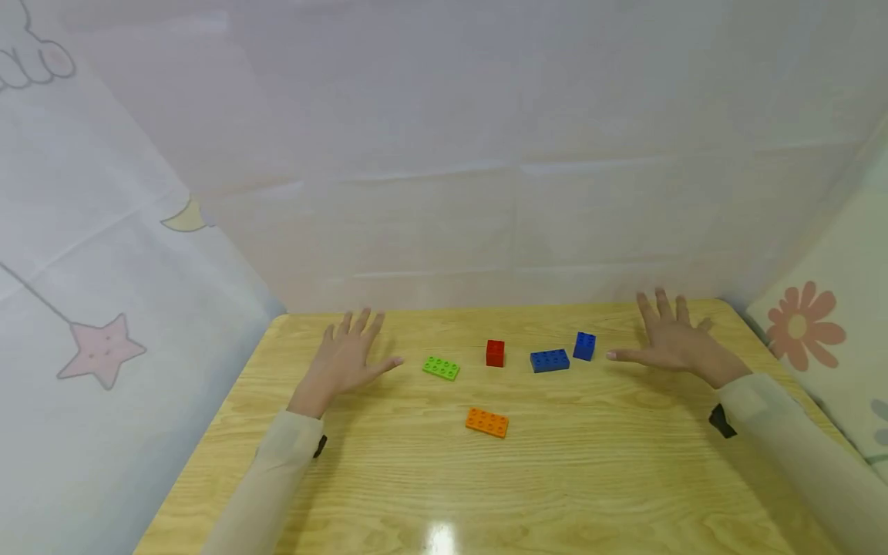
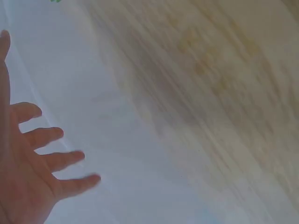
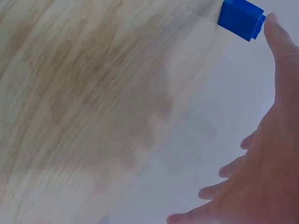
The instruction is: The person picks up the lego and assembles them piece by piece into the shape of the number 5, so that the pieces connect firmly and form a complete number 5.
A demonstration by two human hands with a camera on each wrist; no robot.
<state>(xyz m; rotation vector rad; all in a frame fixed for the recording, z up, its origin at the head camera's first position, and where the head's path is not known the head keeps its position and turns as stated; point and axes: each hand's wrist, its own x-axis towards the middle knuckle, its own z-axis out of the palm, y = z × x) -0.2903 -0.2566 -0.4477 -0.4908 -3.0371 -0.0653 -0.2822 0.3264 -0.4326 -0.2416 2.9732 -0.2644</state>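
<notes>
Tabletop (image 1: 388,478) separates green brick (image 1: 441,368) from far edge (image 1: 444,311) and left hand (image 1: 345,359).

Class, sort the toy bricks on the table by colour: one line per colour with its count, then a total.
Green brick: 1
Red brick: 1
Blue bricks: 2
Orange brick: 1
Total: 5
</notes>
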